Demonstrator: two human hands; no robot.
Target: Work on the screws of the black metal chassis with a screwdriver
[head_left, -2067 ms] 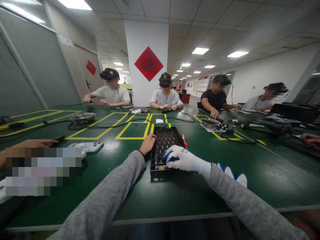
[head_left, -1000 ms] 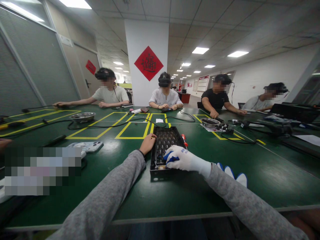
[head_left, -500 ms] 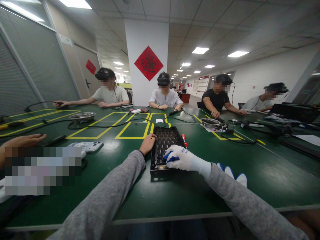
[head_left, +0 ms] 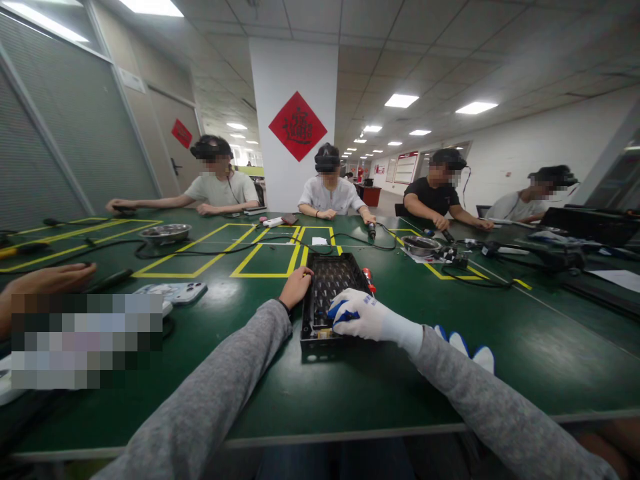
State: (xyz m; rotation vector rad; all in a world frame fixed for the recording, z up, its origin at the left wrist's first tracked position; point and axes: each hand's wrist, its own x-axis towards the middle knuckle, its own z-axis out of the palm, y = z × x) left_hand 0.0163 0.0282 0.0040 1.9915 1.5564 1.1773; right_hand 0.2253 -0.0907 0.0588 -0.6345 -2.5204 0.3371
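Observation:
A black rectangular box (head_left: 327, 349) with an open top lies lengthwise before me, its inside patterned with rows of small dark and shiny parts. My left hand (head_left: 296, 287), bare, grips the box's left wall with the fingers curled over the rim. Wearing a white glove with blue fingertips, my right hand (head_left: 357, 313) reaches into the near right part of the box, fingers drawn together. Whatever they hold is hidden. Close to these fingers a small brass-coloured part (head_left: 324, 333) sits at the near end. A red-handled tool (head_left: 369, 280) lies against the box's right side.
A second glove (head_left: 470, 350) lies behind my right forearm. Metal bowls (head_left: 166, 232) (head_left: 421, 246), black cables and yellow tape lines spread over the green table (head_left: 500, 387). At left are a phone (head_left: 193, 292) and another person's hand (head_left: 50, 287). Several people sit opposite.
Both my hands and the box stay almost where they were. Across the table, one person's hand has swung a dark tool to point downward; the black-shirted person's hand has shifted right.

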